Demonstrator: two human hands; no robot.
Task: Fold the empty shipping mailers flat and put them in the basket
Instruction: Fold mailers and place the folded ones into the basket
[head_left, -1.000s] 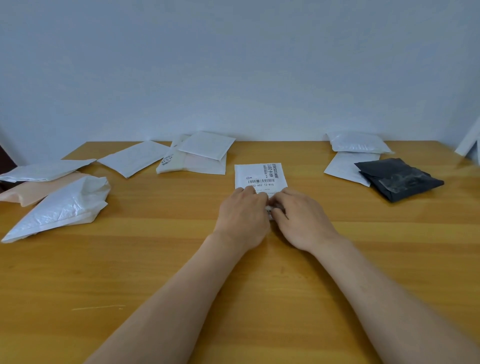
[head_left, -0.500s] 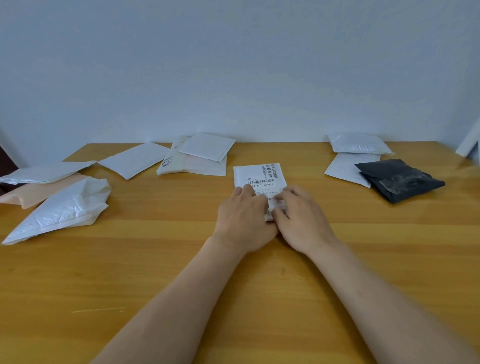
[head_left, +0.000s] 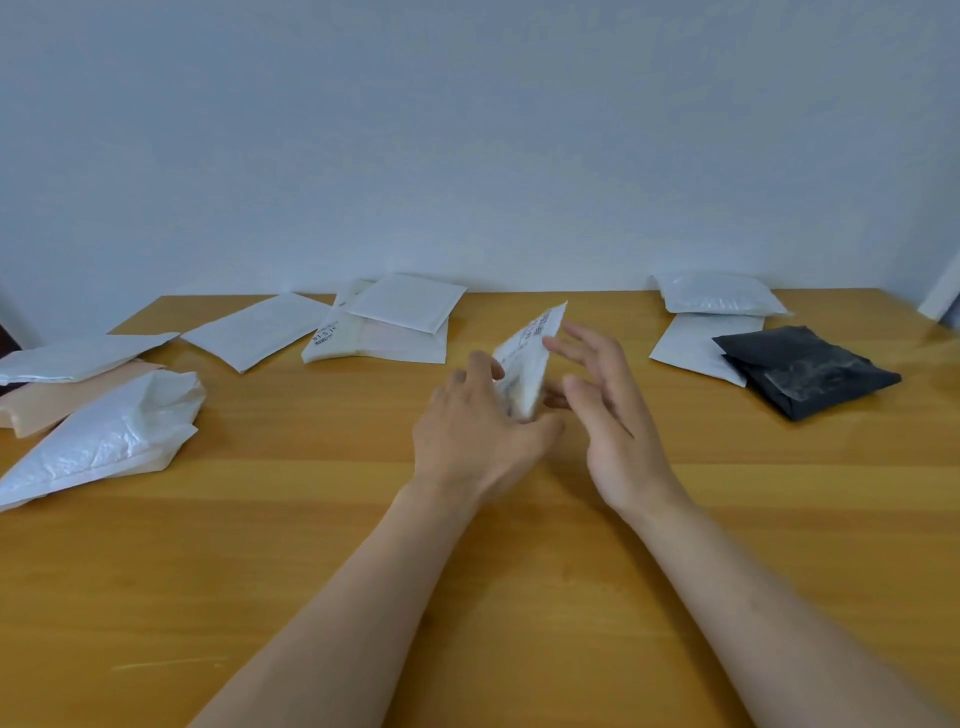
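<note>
I log the small white labelled paper mailer (head_left: 530, 353) held above the wooden counter (head_left: 467, 571), near end pinched by the left grip (head_left: 478, 431), long axis rising far-right, spread right grip (head_left: 608, 410) just beside it.

Plain pale blue-grey wall (head_left: 467, 130), wooden table (head_left: 311, 571), soft even light

Labelled mailer (head_left: 527, 358) tilted in left hand (head_left: 478, 431); right hand (head_left: 618, 415) beside, fingers (head_left: 567, 347) spread.
</note>
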